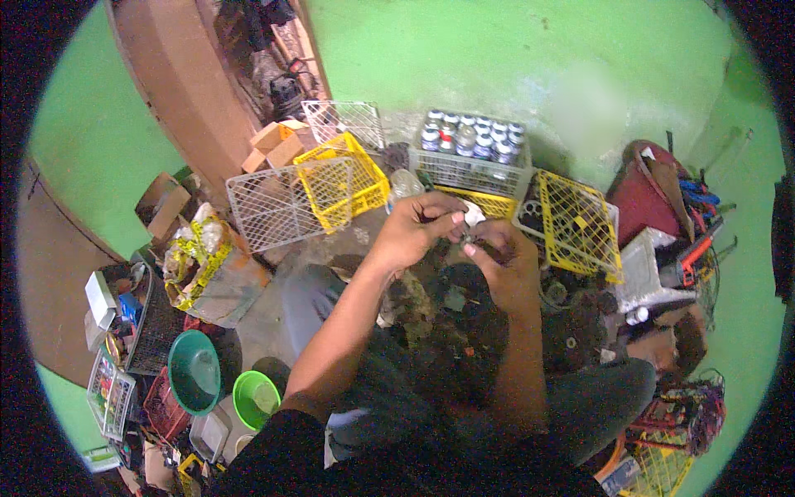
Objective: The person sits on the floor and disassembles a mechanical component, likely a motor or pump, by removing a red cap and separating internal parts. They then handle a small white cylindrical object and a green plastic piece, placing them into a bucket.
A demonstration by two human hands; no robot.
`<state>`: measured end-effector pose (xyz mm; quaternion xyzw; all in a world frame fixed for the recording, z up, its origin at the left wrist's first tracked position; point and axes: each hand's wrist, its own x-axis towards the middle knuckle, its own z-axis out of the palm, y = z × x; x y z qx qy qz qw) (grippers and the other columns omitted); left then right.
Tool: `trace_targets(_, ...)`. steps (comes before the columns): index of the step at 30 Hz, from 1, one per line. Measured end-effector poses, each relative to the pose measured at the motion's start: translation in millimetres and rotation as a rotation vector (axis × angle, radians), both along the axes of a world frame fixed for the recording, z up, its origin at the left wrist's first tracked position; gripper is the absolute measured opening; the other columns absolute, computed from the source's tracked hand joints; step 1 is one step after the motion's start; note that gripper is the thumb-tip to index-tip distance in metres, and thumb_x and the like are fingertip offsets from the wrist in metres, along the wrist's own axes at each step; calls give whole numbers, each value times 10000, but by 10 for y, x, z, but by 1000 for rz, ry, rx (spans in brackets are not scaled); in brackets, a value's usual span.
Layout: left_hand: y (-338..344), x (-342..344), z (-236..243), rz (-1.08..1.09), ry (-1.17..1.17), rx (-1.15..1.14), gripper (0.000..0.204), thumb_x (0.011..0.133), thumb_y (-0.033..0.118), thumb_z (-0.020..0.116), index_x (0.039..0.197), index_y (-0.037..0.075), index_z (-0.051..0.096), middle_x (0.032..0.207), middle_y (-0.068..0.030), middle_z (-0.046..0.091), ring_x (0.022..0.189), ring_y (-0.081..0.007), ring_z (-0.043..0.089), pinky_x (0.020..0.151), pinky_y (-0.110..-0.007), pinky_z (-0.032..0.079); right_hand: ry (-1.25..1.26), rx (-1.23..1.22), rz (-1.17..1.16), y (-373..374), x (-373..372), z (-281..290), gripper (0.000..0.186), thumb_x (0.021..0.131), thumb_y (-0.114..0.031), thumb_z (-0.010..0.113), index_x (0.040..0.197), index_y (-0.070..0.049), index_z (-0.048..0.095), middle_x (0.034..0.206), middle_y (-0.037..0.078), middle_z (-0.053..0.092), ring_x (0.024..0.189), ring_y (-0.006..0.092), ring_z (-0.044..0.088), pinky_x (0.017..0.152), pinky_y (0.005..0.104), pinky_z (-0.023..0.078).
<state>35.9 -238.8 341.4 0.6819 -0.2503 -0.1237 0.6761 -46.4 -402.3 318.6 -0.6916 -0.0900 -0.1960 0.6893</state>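
My left hand (416, 229) and my right hand (508, 258) meet in front of me, raised above my lap, with fingertips almost touching. A small white crumpled-looking piece (474, 214) shows at the left fingertips, which are pinched on it; its exact kind is too small to tell. The right thumb and fingers are bent together just beside it, close to a tiny dark bit between the hands that I cannot make out. Beyond the hands stands a grey crate (472, 172) filled with several capped glass jars (483, 147).
Yellow (368, 186) and grey crates (286, 203) lean at the far left. Another yellow crate (577, 224) tilts at the right, near a white foam box (646, 269) and an orange-handled tool (698, 255). Green basins (195, 373) sit at the lower left by a taped carton (219, 282).
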Motion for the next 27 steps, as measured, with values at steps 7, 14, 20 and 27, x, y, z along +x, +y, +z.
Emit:
trace_targets(7,370,283,-372,56,205,-99,207,937,104,658,1086,-40,661,927,-90,698,822,-146,659,741,-290,545,-4,-251,-60,360,398,-237,234,814,26,724,1012,-2,602,975,73,673,927,140,645,824,277,512)
trace_targets(14,464,532,-864,93,207,-197,253,941,172,659,1128,3,673,981,-78,713,890,-133,654,759,-281,525,108,-130,79,499,797,-682,203,850,29,687,1015,-1,572,996,79,644,914,161,642,799,305,543)
trace_targets(20,442,793,-1312,394,357,-156,228,975,166,592,1092,-15,664,946,-81,693,850,-178,660,760,-331,553,159,-126,35,571,1136,-872,193,883,12,653,1056,14,567,1002,100,640,872,151,633,768,302,571)
trace_targets(27,727,862,-2748,499,164,686,624,840,282,712,1361,55,453,1197,-217,623,1078,-395,624,902,-469,515,192,-498,-108,544,1680,-2344,253,860,-93,718,1060,31,626,972,124,681,847,169,646,751,323,538)
